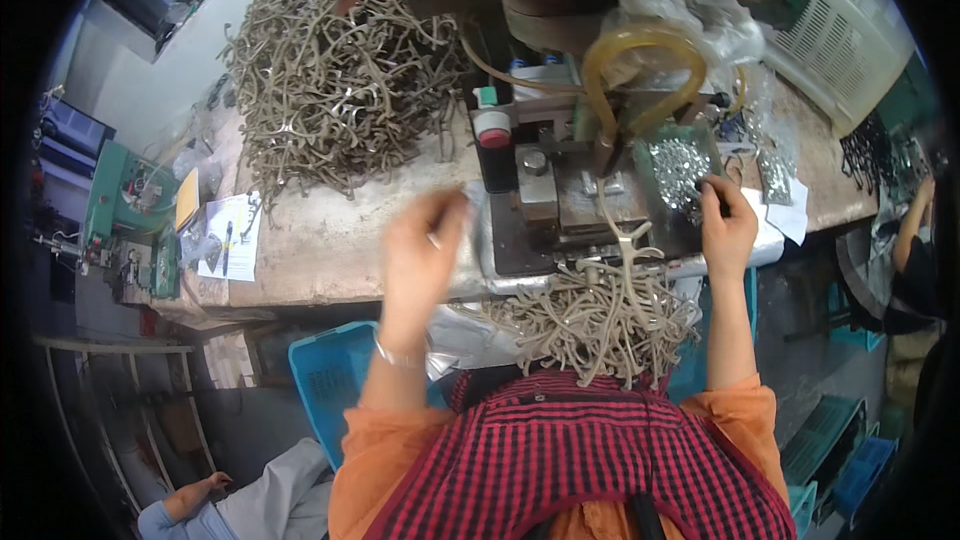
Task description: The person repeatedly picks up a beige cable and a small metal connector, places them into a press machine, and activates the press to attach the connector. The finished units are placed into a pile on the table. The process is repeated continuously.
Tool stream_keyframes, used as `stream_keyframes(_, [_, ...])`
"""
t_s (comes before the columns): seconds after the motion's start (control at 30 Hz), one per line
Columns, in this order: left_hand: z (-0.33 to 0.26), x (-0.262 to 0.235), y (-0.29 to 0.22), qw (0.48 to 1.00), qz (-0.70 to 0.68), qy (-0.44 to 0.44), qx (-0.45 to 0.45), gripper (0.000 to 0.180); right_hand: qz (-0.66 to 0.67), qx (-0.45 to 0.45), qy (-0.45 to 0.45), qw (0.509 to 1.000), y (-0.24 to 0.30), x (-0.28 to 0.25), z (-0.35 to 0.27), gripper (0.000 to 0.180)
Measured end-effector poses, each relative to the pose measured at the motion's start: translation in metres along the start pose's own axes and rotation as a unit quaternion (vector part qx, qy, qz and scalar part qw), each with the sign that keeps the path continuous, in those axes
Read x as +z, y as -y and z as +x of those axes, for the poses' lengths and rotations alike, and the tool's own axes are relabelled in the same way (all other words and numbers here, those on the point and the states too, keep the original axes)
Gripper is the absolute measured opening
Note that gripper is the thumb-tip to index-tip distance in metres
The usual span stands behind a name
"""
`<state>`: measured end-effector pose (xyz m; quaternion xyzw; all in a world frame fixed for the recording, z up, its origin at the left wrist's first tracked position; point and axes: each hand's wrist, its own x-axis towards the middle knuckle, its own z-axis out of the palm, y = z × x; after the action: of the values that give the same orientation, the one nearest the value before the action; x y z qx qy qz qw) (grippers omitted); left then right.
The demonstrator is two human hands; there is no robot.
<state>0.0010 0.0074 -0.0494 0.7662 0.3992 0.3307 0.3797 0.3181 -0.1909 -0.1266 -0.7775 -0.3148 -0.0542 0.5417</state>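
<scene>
My left hand [428,245] hovers over the bench left of the press, smeared by motion. Its fingers look curled, but what they hold, if anything, is unclear. At the tray [655,202] of small shiny metal parts [680,168], my right hand [729,225] has thumb and finger drawn together at the right rim. Anything pinched there is too small to make out. Between my hands stands a press with a metal fixture [580,202]. A grey branched metal piece [627,242] reaches from the fixture's front toward a heap of similar pieces [600,320] at my lap.
A large pile of branched metal pieces [330,80] covers the back left of the bench. A red push button [492,130] sits left of the fixture, and a yellowish hose [640,40] loops above. Under the bench edge is a blue crate [335,370]. Other people sit at both sides.
</scene>
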Motion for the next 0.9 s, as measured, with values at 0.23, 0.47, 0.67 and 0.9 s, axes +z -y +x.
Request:
stream_keyframes(0.23, [0.157, 0.043, 0.119, 0.912, 0.341, -0.062, 0.221, 0.016, 0.035, -0.025, 0.049, 0.998, 0.047, 0.022, 0.02, 0.015])
stream_keyframes(0.47, [0.139, 0.039, 0.147, 0.888, 0.366, 0.049, 0.273, 0.013, 0.005, 0.058, -0.002, 0.998, 0.005, -0.03, -0.013, 0.017])
stream_keyframes(0.67, [0.08, 0.017, 0.086, 0.93, 0.188, -0.186, 0.257, 0.014, 0.118, -0.038, 0.138, 0.983, 0.091, -0.019, 0.001, 0.015])
stream_keyframes(0.9, [0.036, 0.034, 0.051, 0.93, -0.302, -0.199, 0.062, 0.009, 0.282, 0.018, 0.18, 0.942, 0.128, 0.04, 0.013, 0.04])
